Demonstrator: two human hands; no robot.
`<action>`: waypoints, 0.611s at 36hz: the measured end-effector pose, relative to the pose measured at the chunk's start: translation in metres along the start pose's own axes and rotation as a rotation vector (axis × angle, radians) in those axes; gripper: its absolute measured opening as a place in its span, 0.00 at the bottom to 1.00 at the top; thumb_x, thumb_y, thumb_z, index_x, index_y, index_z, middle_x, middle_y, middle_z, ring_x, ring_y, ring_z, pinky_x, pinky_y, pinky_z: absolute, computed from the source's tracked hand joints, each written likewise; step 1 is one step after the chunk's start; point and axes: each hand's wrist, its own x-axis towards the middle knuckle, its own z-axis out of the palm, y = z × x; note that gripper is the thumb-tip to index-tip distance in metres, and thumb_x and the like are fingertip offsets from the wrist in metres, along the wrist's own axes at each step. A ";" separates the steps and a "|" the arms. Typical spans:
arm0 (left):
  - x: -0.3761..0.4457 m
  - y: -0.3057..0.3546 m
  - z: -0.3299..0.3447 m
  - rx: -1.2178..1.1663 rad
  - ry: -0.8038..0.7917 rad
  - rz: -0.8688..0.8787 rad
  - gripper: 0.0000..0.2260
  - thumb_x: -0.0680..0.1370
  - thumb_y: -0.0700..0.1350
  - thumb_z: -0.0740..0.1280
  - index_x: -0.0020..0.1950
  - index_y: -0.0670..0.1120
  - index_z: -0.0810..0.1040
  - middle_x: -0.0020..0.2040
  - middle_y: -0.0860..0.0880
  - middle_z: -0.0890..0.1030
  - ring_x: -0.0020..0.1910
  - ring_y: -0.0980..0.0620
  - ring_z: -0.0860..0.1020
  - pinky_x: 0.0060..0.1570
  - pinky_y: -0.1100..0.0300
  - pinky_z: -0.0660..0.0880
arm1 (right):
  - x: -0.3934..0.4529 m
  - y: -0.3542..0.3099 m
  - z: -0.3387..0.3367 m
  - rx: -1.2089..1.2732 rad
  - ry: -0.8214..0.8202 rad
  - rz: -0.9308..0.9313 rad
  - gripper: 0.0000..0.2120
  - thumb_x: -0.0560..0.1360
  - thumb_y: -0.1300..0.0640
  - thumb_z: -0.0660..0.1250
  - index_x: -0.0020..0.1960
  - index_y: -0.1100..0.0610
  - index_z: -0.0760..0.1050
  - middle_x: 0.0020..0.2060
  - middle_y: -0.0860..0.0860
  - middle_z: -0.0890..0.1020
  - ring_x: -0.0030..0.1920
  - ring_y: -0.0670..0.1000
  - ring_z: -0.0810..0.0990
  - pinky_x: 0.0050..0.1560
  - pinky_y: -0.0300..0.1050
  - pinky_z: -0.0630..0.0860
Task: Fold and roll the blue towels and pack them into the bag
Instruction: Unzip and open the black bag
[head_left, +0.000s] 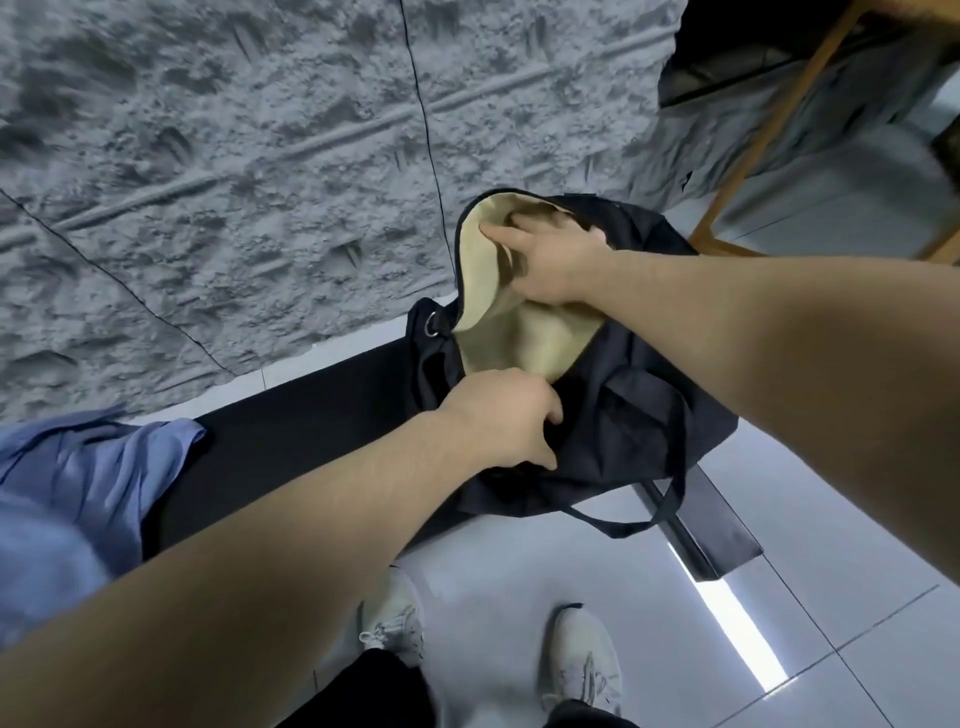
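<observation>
Bag (623, 415), black and lying on the dark worktop (291, 431), is gripped at its near rim by the left hand (498, 415) and pulled wide at the tan lining by the right hand (550, 260), a mouth best kept spread while blue towels (78, 493) wait unrolled at left.

My two pale sneakers (582, 660) on the grey tiled floor (519, 561) near me, a black bench top (291, 441) running from left to right, a rough grey wall (234, 156) behind it, a wooden leg (779, 119) at far right.
</observation>
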 end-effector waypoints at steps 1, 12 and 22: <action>-0.002 0.001 0.002 -0.014 0.004 0.051 0.12 0.73 0.53 0.72 0.56 0.56 0.81 0.41 0.59 0.77 0.49 0.52 0.77 0.43 0.59 0.70 | 0.002 0.001 0.001 0.001 -0.011 0.008 0.34 0.77 0.45 0.58 0.76 0.29 0.44 0.80 0.43 0.49 0.79 0.56 0.48 0.73 0.66 0.50; -0.019 -0.009 0.003 -0.111 0.169 0.256 0.12 0.81 0.53 0.62 0.64 0.59 0.74 0.47 0.61 0.79 0.49 0.59 0.74 0.49 0.60 0.71 | -0.038 0.014 0.018 0.136 -0.162 -0.103 0.28 0.79 0.50 0.60 0.77 0.53 0.58 0.62 0.56 0.79 0.58 0.57 0.77 0.59 0.46 0.72; 0.021 -0.018 -0.019 0.001 0.273 -0.134 0.15 0.77 0.43 0.63 0.64 0.48 0.73 0.76 0.47 0.63 0.71 0.43 0.67 0.66 0.47 0.70 | -0.100 0.043 0.020 0.005 -0.279 -0.259 0.27 0.76 0.28 0.53 0.39 0.49 0.73 0.38 0.45 0.77 0.44 0.51 0.74 0.49 0.45 0.69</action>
